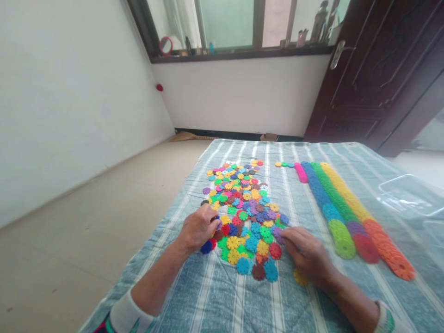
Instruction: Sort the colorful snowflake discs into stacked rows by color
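Note:
Many coloured, notched plastic discs lie in a loose pile (246,208) on a striped cloth. At the pile's left edge is my left hand (199,226), its fingers closed on a purple disc (218,224). My right hand (307,252) is at the right edge, with thumb and fingertips pinched at another purple disc (278,233). Under the right palm a yellow disc (300,277) partly shows. Further right, overlapping discs form long rows: blue (314,185) ending in lime green, green (333,194), and yellow (345,192) ending in orange. A short pink row (301,173) lies beside the blue one.
Clear plastic containers (409,196) stand on the cloth (180,286) at the right. A few single discs (284,164) line up beyond the pile. Behind are a window sill (243,54) with small items and a dark red door (374,69).

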Available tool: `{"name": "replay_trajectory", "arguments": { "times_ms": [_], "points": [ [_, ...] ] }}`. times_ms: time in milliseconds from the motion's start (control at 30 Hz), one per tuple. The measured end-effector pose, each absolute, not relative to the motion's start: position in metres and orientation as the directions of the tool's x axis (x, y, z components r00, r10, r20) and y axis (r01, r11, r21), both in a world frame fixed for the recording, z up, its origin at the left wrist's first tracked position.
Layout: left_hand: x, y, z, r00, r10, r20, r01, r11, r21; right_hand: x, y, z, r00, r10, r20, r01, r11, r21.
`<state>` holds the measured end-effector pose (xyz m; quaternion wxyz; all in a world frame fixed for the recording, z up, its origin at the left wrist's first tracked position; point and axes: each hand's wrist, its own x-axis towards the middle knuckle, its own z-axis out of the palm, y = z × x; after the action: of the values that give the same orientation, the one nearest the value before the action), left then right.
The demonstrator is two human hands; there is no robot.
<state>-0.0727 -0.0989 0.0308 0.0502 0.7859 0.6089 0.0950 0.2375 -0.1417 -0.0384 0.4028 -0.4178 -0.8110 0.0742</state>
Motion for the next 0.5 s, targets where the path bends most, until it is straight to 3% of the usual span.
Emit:
{"name": "replay_trajectory", "arguments": {
  "times_ms": [500],
  "points": [
    [-0.0738,-0.0952,0.024,0.284,0.934,0.215,0.917,-0.33,0.223,0.2373,-0.1417,-0.0384,-0.323,0.74,0.59,0.597,0.643,-0.479]
  ]
}}
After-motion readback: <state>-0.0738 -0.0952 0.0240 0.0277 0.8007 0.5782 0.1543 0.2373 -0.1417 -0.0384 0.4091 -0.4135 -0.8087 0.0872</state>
